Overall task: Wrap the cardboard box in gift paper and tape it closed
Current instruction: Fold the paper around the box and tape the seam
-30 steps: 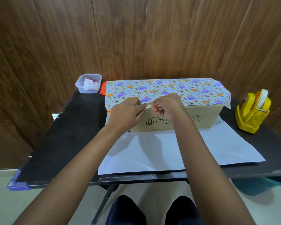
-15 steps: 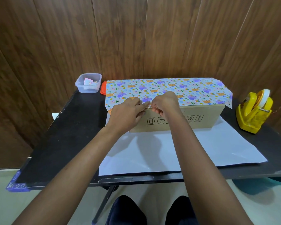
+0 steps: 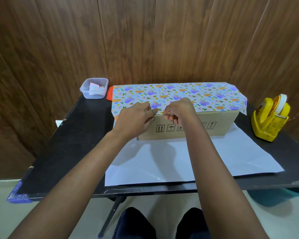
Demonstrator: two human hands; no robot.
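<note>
A long cardboard box (image 3: 217, 124) lies across the black table (image 3: 67, 144). Colourful gift paper (image 3: 188, 92) is folded over its top down to the front upper edge. The paper's white underside (image 3: 179, 157) spreads on the table in front of the box. My left hand (image 3: 136, 118) rests on the box's front upper edge, its straight fingers pressing the paper's edge. My right hand (image 3: 178, 111) is just beside it, fingers curled, pinching a small clear strip of tape (image 3: 164, 111) at that same edge. The fingertips of both hands nearly meet.
A yellow tape dispenser (image 3: 269, 118) stands at the right end of the table. A clear plastic tub (image 3: 94, 87) and an orange lid (image 3: 109, 94) sit at the back left. A wood-panel wall is close behind. My knees are under the table's front edge.
Both hands stay at the front upper edge of the box. The right hand has edged slightly closer to the left fingertips. The box and paper have not shifted.
</note>
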